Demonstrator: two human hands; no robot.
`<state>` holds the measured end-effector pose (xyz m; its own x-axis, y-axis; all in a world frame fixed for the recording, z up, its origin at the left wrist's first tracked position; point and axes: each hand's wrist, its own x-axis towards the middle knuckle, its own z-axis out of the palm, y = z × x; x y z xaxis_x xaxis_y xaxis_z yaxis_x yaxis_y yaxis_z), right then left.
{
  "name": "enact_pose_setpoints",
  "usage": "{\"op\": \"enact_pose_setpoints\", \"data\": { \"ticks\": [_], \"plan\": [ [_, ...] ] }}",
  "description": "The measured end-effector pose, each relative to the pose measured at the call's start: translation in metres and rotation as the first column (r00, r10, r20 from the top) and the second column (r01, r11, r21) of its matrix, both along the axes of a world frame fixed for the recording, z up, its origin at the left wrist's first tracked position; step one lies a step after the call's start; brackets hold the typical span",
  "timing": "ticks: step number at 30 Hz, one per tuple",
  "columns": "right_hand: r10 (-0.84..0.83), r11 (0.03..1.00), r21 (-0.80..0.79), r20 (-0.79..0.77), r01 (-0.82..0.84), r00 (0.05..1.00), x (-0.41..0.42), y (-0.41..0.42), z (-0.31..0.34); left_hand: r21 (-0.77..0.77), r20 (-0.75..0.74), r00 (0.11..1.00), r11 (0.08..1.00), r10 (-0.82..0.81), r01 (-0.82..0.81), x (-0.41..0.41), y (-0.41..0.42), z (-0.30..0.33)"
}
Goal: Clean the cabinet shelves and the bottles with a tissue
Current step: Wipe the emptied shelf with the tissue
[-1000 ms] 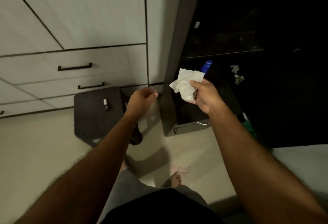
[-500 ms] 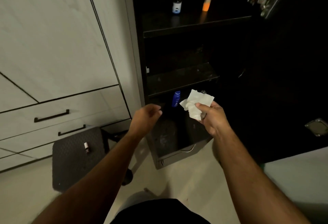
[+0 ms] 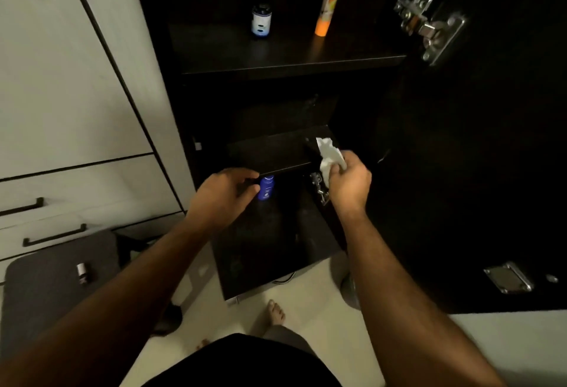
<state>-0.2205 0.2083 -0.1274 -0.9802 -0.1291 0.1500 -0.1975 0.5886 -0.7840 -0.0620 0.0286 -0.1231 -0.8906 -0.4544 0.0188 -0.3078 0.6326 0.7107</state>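
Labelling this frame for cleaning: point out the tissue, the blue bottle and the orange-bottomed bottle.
tissue (image 3: 329,153): head view, on the crumpled white sheet above the right hand.
blue bottle (image 3: 266,190): head view, on its body under the middle shelf.
orange-bottomed bottle (image 3: 328,3): head view, mid-body, on the top shelf.
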Motion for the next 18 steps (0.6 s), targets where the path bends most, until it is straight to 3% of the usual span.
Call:
{"op": "enact_pose_setpoints", "data": {
  "ticks": [4,8,12,14,18],
  "plan": [
    [0.103,0.98,0.187,-0.142,-0.075,0.985,-0.049,-0.02,0.005,0.002,0.016,0.998,0.998,0.058,-0.058,-0.019,0.006,-0.006],
    [0.24,0.908,0.381,-0.137,-0.173,0.961,-0.086,-0.033,-0.006,-0.05,0.016,0.994,0.993,0.104,-0.103,-0.035,0.008,-0.009],
    [0.501,0.672,0.621,0.02,-0.403,0.865,-0.088,-0.043,-0.041,-0.073,0.0,0.991,0.988,0.135,-0.135,-0.047,0.01,-0.013],
    [0.548,0.56,0.668,0.146,-0.49,0.824,-0.077,-0.045,-0.053,-0.066,0.017,0.988,0.986,0.154,-0.153,-0.05,0.011,-0.015],
    [0.558,0.492,0.661,0.262,-0.567,0.788,-0.08,-0.048,-0.053,-0.063,0.041,0.982,0.981,0.186,-0.183,-0.055,0.011,-0.019]
  ]
}}
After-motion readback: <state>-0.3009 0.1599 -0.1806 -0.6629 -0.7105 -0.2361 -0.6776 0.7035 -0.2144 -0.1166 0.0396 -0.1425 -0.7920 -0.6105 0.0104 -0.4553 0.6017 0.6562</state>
